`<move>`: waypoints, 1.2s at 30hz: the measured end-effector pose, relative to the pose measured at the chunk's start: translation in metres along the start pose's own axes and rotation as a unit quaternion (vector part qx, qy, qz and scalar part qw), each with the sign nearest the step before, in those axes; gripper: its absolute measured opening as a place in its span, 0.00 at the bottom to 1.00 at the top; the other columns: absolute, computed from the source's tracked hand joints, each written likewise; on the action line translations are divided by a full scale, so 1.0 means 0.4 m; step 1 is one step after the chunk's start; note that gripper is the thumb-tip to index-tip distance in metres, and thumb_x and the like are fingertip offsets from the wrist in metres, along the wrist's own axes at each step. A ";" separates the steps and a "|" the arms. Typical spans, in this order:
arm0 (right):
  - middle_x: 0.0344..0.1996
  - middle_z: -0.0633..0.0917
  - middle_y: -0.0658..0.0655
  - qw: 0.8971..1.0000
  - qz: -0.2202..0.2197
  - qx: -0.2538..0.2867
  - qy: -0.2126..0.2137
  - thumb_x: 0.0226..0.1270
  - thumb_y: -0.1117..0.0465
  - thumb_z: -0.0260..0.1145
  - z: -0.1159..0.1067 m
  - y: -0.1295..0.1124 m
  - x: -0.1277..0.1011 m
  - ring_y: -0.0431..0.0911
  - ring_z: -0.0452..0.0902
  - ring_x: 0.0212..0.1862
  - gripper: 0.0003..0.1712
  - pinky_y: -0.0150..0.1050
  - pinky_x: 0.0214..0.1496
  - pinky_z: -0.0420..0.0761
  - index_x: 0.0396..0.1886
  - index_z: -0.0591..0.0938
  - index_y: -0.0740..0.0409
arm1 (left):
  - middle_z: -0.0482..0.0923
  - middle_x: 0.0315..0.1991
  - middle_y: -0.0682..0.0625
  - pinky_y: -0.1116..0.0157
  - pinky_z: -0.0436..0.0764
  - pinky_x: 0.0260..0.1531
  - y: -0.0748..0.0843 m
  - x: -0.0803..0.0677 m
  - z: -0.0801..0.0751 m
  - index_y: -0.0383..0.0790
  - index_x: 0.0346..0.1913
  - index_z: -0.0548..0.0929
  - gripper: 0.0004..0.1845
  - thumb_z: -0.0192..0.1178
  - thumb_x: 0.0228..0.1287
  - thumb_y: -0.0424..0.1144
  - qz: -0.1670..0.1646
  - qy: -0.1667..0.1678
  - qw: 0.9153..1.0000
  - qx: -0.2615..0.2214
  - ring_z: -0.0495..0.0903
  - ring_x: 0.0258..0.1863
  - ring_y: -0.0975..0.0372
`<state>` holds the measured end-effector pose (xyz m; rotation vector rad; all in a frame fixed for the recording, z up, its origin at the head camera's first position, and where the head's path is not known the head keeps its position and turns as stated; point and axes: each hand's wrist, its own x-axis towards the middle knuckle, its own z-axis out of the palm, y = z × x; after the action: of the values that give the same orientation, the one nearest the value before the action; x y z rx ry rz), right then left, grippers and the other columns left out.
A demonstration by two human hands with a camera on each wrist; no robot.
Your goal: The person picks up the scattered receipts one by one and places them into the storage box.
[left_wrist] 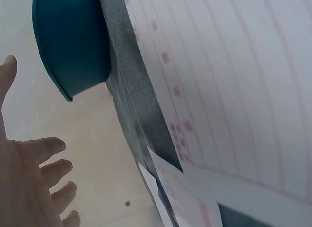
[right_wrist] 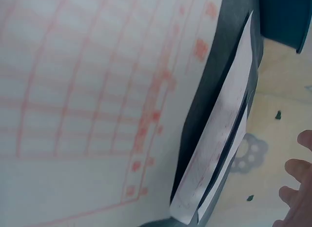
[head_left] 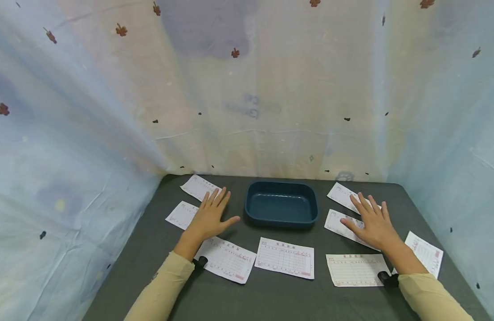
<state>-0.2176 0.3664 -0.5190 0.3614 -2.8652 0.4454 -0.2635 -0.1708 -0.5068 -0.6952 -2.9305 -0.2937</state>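
My left hand (head_left: 210,218) hovers palm down with fingers spread, over the papers left of the blue tray (head_left: 282,224). It holds nothing. My right hand (head_left: 371,223), also spread and bare of any object, is above the papers on the right side. Under and around the left hand are printed form sheets: one at the far left (head_left: 194,187), one below it (head_left: 182,215), and a larger sheet (head_left: 230,259) near the wrist. By the right hand lie a far sheet (head_left: 340,194), a middle sheet (head_left: 343,226) and a near sheet (head_left: 351,271), partly hidden by the arm.
Another form sheet (head_left: 284,258) lies in front of the tray, and one more (head_left: 425,253) sits at the right beyond the forearm. The dark grey table (head_left: 287,298) meets a patterned cloth curtain (head_left: 271,147) at the back and sides.
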 end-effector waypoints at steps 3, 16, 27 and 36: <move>0.85 0.54 0.71 1.000 0.009 0.000 -0.016 0.77 0.33 0.63 -0.007 0.010 0.002 0.71 0.39 0.85 0.54 0.69 0.82 0.23 0.88 0.55 0.56 | 0.50 0.87 0.38 0.38 0.47 0.83 0.008 0.011 0.003 0.35 0.86 0.57 0.53 0.55 0.75 0.71 0.006 -0.004 1.000 0.001 0.47 0.86 0.41; 0.81 0.57 0.79 0.998 0.053 0.020 -0.034 0.77 0.32 0.62 0.000 0.061 0.029 0.77 0.47 0.81 0.56 0.77 0.80 0.37 0.86 0.57 0.66 | 0.45 0.88 0.42 0.43 0.46 0.85 0.055 0.060 0.019 0.39 0.88 0.50 0.56 0.48 0.74 0.76 0.018 -0.030 0.999 0.003 0.44 0.88 0.49; 0.76 0.58 0.86 0.996 0.074 0.032 -0.035 0.80 0.35 0.60 -0.003 0.112 0.061 0.82 0.50 0.77 0.54 0.82 0.76 0.47 0.81 0.59 0.77 | 0.42 0.89 0.42 0.44 0.45 0.85 0.084 0.101 0.038 0.37 0.88 0.47 0.57 0.47 0.75 0.77 0.039 -0.042 0.998 0.010 0.43 0.88 0.49; 0.74 0.56 0.89 0.989 0.132 0.040 -0.049 0.82 0.36 0.59 0.016 0.154 0.052 0.85 0.51 0.74 0.56 0.82 0.73 0.55 0.78 0.56 0.84 | 0.40 0.89 0.42 0.48 0.39 0.86 0.108 0.125 0.065 0.37 0.88 0.44 0.59 0.47 0.74 0.78 0.043 -0.057 0.997 0.007 0.43 0.88 0.50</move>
<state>-0.2550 0.4169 -0.5362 0.0158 -3.0098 0.6061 -0.2900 -0.1058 -0.5174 -0.8615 -2.9954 -0.2327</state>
